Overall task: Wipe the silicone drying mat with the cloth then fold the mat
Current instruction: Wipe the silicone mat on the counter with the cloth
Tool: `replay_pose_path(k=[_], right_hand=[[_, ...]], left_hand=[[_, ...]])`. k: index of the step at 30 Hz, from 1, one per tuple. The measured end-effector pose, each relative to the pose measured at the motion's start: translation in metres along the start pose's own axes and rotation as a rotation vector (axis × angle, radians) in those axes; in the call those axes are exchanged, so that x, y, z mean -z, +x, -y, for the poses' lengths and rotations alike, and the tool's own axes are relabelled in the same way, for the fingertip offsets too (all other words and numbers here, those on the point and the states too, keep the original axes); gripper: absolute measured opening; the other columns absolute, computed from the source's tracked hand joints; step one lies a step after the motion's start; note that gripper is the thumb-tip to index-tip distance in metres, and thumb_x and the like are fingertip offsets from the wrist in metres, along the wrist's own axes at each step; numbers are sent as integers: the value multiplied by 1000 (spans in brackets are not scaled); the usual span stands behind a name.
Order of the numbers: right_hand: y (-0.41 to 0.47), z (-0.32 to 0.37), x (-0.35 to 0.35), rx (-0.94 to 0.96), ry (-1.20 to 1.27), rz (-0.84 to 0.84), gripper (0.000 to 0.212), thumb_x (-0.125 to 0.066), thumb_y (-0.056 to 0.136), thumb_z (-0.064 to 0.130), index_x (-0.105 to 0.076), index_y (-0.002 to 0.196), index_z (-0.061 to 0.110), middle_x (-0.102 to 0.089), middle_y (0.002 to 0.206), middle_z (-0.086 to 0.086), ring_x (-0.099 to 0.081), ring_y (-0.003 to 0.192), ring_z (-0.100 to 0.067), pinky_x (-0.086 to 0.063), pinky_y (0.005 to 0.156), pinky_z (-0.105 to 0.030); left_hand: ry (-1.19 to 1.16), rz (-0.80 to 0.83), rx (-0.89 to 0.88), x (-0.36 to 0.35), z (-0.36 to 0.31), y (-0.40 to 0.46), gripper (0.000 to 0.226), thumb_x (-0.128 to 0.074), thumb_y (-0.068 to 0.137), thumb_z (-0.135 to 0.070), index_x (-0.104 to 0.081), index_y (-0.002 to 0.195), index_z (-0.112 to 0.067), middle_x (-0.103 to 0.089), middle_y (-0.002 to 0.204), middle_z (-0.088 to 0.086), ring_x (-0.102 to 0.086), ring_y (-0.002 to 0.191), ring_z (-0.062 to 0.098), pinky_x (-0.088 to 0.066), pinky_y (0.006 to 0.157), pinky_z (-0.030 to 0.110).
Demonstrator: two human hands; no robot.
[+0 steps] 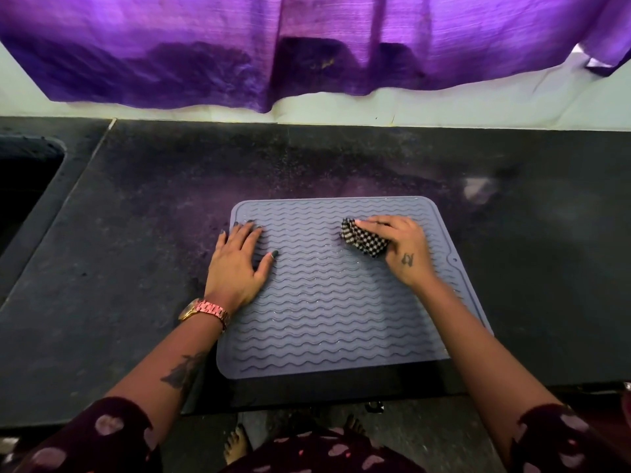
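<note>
A grey silicone drying mat [327, 302] with wavy ridges lies flat on the dark counter, close to the front edge. My left hand [239, 264] rests palm down with fingers spread on the mat's left edge, partly over the counter. My right hand [399, 247] presses a bunched black-and-white checkered cloth [363, 238] onto the far right part of the mat. Most of the cloth shows to the left of my fingers.
The dark stone counter [136, 268] runs left and right. A sink basin [24, 186] opens at the far left. A purple curtain [307, 46] hangs over the back wall. The counter's front edge runs just below the mat.
</note>
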State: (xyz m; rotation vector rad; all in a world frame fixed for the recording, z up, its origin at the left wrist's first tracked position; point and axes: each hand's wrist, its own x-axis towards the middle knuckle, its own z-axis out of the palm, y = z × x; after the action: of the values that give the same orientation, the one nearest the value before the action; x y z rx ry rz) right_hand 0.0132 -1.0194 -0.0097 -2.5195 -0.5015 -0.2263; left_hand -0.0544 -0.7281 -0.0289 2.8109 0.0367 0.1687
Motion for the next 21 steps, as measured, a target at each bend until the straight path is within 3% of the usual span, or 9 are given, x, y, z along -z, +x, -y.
replay_pose_path(k=[3, 5, 8, 11, 13, 16, 18, 21], right_hand=[[5, 9, -14, -72, -102, 28, 70, -49, 80, -12, -52, 127, 40, -54, 131, 7, -40, 124, -20, -7, 114, -50], [4, 7, -22, -82, -139, 46, 75, -48, 79, -13, -48, 129, 44, -51, 134, 9, -37, 126, -19, -3, 114, -48], [15, -1, -14, -44, -57, 79, 70, -48, 81, -12, -51, 126, 42, -55, 129, 6, -42, 121, -21, -15, 111, -44], [35, -7, -7, -3, -19, -26, 62, -48, 80, -11, -59, 122, 33, -61, 123, -2, -50, 113, -28, -32, 102, -48], [43, -4, -11, -29, -86, -34, 64, -48, 80, -11, -57, 124, 35, -57, 128, -2, -47, 118, -27, -23, 109, -50], [45, -1, -25, -58, -182, 89, 79, -46, 77, -14, -45, 132, 43, -48, 136, -1, -36, 128, -23, -4, 115, -46], [49, -3, -26, -59, -150, 86, 79, -46, 76, -14, -47, 131, 43, -50, 135, 0, -37, 126, -23, -8, 115, -46], [56, -11, -18, -31, -39, 23, 68, -46, 77, -12, -57, 124, 36, -58, 126, -1, -45, 117, -26, -25, 106, -46]], left_hand=[[4, -7, 15, -1, 0, 0, 69, -28, 87, -55, -37, 143, -15, -30, 153, 5, -20, 144, 22, -4, 120, 39], [10, -7, 26, -1, 1, 0, 70, -28, 86, -56, -37, 143, -16, -29, 153, 5, -19, 144, 22, -4, 120, 39], [13, -7, 31, -2, 2, 1, 72, -27, 86, -58, -36, 144, -16, -28, 154, 4, -18, 144, 22, -4, 120, 40], [12, -11, 28, -3, 3, 1, 73, -25, 86, -60, -35, 144, -17, -27, 154, 4, -18, 144, 22, -4, 120, 40], [10, -17, 29, -3, 3, 1, 74, -24, 85, -61, -35, 144, -17, -27, 154, 4, -18, 144, 21, -4, 120, 40], [-3, -19, 30, -3, 3, 1, 77, -22, 84, -62, -36, 144, -17, -28, 154, 4, -19, 144, 22, -5, 120, 40], [-5, -22, 32, -3, 3, 2, 79, -19, 82, -64, -36, 143, -17, -28, 154, 4, -18, 144, 21, -4, 120, 39], [1, -24, 34, -4, 3, 2, 80, -18, 82, -65, -36, 143, -17, -28, 154, 3, -18, 144, 21, -3, 120, 38]])
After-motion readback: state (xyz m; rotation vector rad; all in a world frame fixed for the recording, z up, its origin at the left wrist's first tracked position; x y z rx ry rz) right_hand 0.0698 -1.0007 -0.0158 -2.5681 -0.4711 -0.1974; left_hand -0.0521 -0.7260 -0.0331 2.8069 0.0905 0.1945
